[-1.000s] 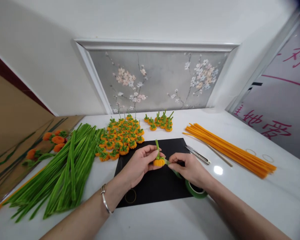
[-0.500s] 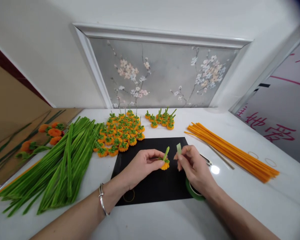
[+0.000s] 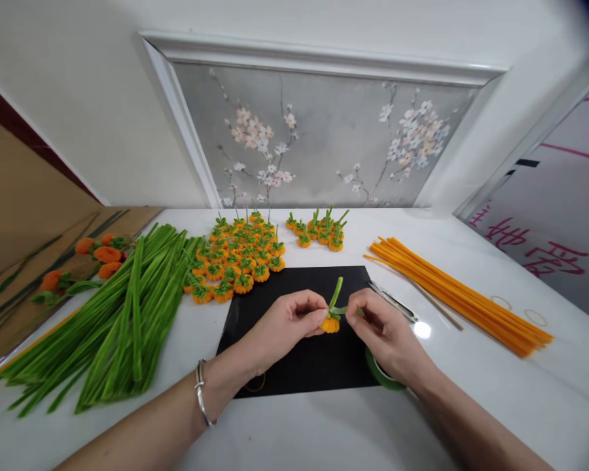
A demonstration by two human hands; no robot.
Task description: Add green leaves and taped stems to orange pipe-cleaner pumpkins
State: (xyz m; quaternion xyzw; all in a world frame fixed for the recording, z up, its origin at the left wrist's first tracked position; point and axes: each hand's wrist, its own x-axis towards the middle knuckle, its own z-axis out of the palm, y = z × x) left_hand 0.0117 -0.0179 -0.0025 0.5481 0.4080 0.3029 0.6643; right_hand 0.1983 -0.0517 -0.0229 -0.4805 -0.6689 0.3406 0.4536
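Observation:
Between the thumb and fingers of my left hand [image 3: 289,324] is a small orange pipe-cleaner pumpkin [image 3: 330,325] with green leaves and an upright green stem. My right hand [image 3: 380,327] pinches a short strip of pale green tape [image 3: 341,311], whose far end touches the base of the stem. Both hands are above a black mat [image 3: 309,373]. A roll of green tape [image 3: 380,374] lies partly hidden under my right wrist. Beyond the right hand rests a slim metal tool [image 3: 397,303], perhaps snips, partly covered.
Many similar pumpkins [image 3: 243,258] stand grouped at the back left, with a smaller group [image 3: 324,232] farther right. Green pipe cleaners [image 3: 122,314] are heaped on the left; orange ones [image 3: 456,294] lie on the right. Orange flowers [image 3: 108,255] rest on brown paper at far left.
My right hand has turned and brought the tape strip left against the stem of the pumpkin. The pumpkin has shifted slightly right, with its stem still up.

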